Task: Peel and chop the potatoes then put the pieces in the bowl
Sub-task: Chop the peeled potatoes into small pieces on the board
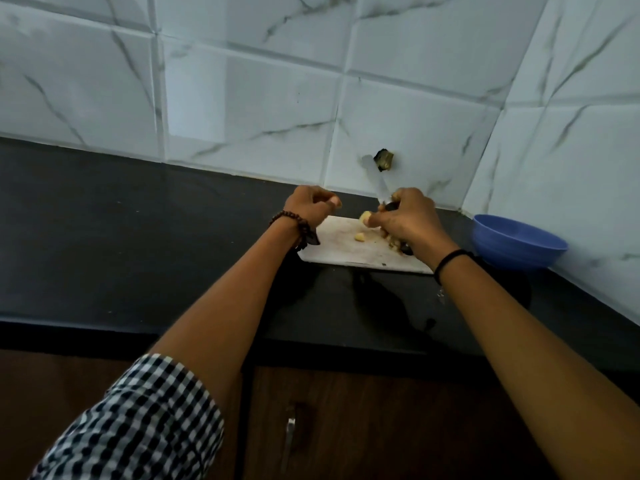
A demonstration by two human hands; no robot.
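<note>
At mid-frame, over the white cutting board (332, 252) on the black counter (138, 220): two bare hands. Just right of centre, right hand (405, 220) wrapped round the dark handle of a knife (377, 183), blade angled up and left across the tiled wall (242, 98); at the fingertips of the same hand, a pale potato chunk (365, 216) raised off the board. Just left of centre, left hand (311, 206) with fingers curled in toward the thumb, apart from knife and chunk; impossible to tell whether anything small is pinched there. On the board below the right hand, a second potato piece (360, 237), and at the heel of that hand some brownish scraps (394, 244), too small to make out. At right of frame, a blue bowl (519, 244) on the counter by the wall corner, near the board's right end but not touching; inside hidden from this angle. Bead bracelet (294, 225) on the left wrist, black band (450, 259) on the right. At lower left, a checked sleeve (145, 417).
</note>
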